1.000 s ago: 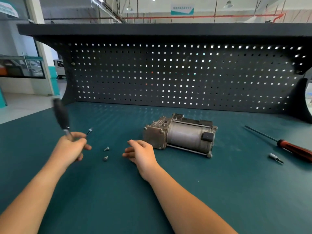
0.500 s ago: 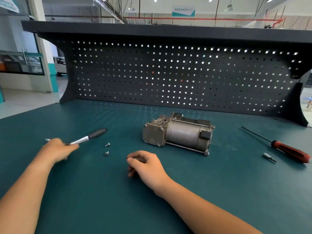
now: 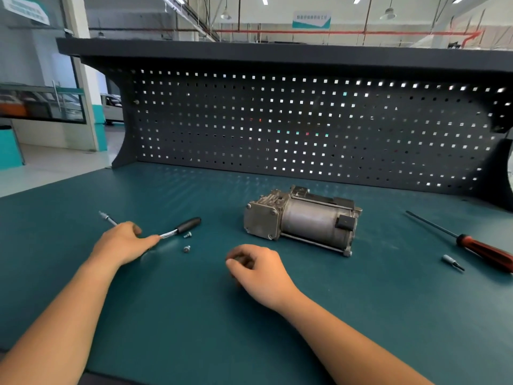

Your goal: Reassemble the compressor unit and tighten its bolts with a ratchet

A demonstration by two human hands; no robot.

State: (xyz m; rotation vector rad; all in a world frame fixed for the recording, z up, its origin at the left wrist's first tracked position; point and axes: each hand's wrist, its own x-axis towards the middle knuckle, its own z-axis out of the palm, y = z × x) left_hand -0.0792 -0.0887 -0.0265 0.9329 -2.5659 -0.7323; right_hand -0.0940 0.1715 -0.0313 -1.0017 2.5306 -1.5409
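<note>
compressor (image 3: 302, 220) on bench (image 3: 194, 315) lies ahead-right of right hand (image 3: 258, 270), the nearer one, long axis running rightward, end plate toward hands; right fingers curled, contents unclear; left hand (image 3: 122, 243) over ratchet (image 3: 188, 225) shaft, grip unclear; bolts (image 3: 186, 248) between hands.

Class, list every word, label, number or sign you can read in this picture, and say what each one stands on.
No text here is readable.
On the hanging banner: a line of characters, too blurred to read.
On the wall sign at upper left: lettering, too blurred to read.
On the compressor, ratchet and screwdriver: no lettering visible.
</note>
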